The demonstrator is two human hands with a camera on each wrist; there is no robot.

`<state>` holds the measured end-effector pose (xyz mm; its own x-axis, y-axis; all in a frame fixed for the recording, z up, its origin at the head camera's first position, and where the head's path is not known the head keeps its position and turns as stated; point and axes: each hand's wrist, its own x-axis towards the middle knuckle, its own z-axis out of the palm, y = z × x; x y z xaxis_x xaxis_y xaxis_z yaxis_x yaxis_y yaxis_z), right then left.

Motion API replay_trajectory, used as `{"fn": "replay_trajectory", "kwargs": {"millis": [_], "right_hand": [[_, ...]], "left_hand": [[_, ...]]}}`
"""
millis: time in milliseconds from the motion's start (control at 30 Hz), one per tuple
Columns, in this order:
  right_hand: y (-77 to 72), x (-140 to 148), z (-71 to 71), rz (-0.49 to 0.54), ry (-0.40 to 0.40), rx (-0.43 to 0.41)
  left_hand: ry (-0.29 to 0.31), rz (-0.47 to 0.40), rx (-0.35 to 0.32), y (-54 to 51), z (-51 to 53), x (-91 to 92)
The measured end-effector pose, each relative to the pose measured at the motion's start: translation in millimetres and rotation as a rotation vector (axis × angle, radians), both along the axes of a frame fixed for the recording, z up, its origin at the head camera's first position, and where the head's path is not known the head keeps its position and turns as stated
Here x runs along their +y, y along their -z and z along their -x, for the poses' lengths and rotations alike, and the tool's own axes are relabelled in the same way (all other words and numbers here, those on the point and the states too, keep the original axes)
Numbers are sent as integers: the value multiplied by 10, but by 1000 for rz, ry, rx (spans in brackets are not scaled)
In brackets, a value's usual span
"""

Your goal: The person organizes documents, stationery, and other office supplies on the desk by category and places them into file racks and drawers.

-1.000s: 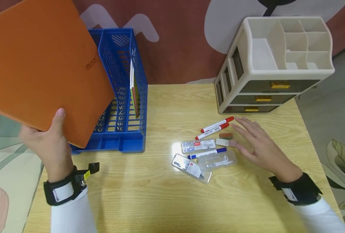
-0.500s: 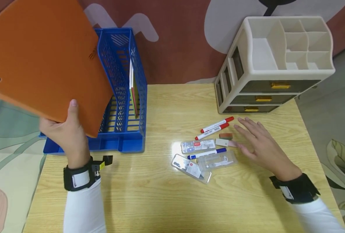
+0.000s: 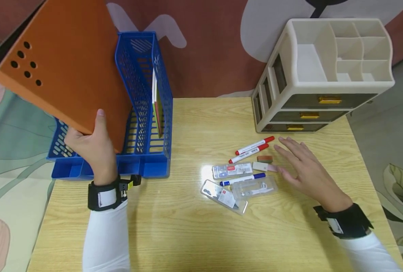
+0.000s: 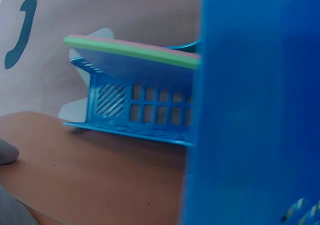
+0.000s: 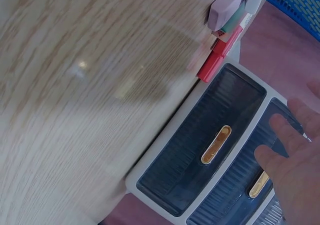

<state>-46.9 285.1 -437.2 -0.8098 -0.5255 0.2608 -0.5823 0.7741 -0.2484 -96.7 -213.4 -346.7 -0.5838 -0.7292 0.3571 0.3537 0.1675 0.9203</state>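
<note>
My left hand grips the lower edge of a large orange file box, thumb on its front face. The box leans inside the left part of a blue mesh rack; the rack's left section is partly hidden behind it. In the left wrist view, the box fills the lower left, beside the rack. My right hand, fingers spread, is just right of a pink-and-white eraser and holds nothing. Its fingers also show in the right wrist view.
Thin booklets stand in the rack's right section. Red markers, a blue marker, clear cases and a brown eraser lie mid-table. A cream drawer organizer stands at the back right.
My left hand has moved right and away from me with the orange box, which has turned more upright and shows its holes and open top. My right hand has barely moved.
</note>
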Motion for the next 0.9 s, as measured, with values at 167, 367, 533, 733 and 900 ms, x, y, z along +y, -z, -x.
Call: {"fn": "replay_trajectory", "kwargs": {"millis": [167, 367, 533, 733, 900], "right_hand": [[6, 6, -6, 5, 1, -6], [19, 7, -19, 9, 4, -10], [16, 5, -29, 12, 2, -21], [12, -2, -42, 12, 9, -28], [8, -3, -49, 13, 13, -23]], "left_hand": [[19, -5, -19, 120, 13, 19], [48, 41, -39, 294, 9, 24], [68, 3, -64, 435, -34, 24], [69, 60, -83, 662, -31, -62], [68, 129, -81, 802, -14, -124]]}}
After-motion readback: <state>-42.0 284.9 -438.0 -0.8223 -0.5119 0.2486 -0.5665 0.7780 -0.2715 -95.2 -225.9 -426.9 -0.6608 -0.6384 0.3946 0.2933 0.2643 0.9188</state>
